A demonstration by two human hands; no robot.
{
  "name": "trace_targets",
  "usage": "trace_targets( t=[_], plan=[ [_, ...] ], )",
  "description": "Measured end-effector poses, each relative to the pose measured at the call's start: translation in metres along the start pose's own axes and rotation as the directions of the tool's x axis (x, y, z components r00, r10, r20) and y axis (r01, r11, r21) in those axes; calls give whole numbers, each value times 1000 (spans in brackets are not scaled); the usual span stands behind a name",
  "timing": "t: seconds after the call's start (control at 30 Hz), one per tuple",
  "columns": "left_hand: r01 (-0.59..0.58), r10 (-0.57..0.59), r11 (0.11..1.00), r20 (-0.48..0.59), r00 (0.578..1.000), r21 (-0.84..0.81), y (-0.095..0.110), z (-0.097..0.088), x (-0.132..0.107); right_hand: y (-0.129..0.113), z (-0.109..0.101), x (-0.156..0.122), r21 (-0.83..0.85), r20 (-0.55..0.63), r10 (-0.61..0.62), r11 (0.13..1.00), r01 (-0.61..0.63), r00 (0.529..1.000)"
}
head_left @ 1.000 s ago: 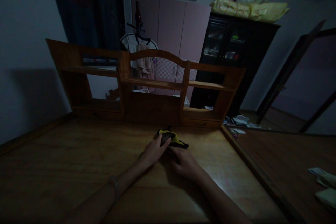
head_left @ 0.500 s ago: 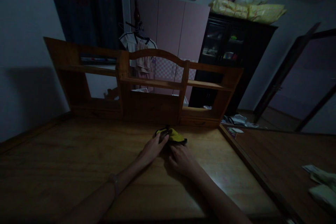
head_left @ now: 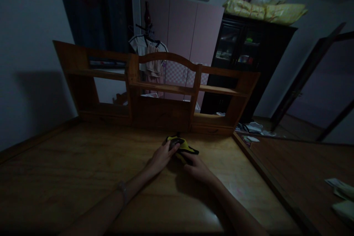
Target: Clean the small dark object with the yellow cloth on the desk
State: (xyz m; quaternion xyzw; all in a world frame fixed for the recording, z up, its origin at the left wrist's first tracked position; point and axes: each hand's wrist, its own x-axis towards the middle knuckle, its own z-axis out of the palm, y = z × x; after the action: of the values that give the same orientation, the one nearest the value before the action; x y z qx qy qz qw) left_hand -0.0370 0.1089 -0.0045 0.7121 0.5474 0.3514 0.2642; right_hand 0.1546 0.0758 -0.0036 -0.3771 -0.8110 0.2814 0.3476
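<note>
1. Being gripped between the thumb and fingers of the left hand, a dark rounded object is being held at or just above the wooden desk, near the foot of the shelf unit; whether the desk is being touched cannot be told
2. A yellow cloth with black edging is being held against the object, showing beyond it and to its right
3. The cloth's near folds are being gripped by the curled fingers of the right hand, just beside the left; some fingertips are being hidden by the fabric
4. Judging by this pose, the object is probably being wiped with the cloth
5. For the next move, a steady left grip is being called for, with the cloth being pressed evenly by the right hand and any covered faces being turned outward
</note>
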Motion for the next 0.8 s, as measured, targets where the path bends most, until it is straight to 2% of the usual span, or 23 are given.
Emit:
trace_targets(
  t=[0.2,0.33,0.43,0.57,0.8],
  plan=[
    [24,-24,1000,0,1000,7,5,-2,-3,2,4,0,-219,36,-102,970,107,994],
    [33,-33,999,-4,999,10,3,-2,-1,9,8,-3,-441,63,-76,892,96,995],
    [34,-34,999,-18,999,-1,2,-1,1,16,11,-6,-517,69,-89,849,112,994],
    [53,-54,998,-33,998,-27,0,0,3,21,13,-6,-481,57,-98,869,114,993],
    [59,-61,997,-32,998,-43,-2,-1,4,5,12,-3,-237,12,-81,968,82,997]
  ],
)
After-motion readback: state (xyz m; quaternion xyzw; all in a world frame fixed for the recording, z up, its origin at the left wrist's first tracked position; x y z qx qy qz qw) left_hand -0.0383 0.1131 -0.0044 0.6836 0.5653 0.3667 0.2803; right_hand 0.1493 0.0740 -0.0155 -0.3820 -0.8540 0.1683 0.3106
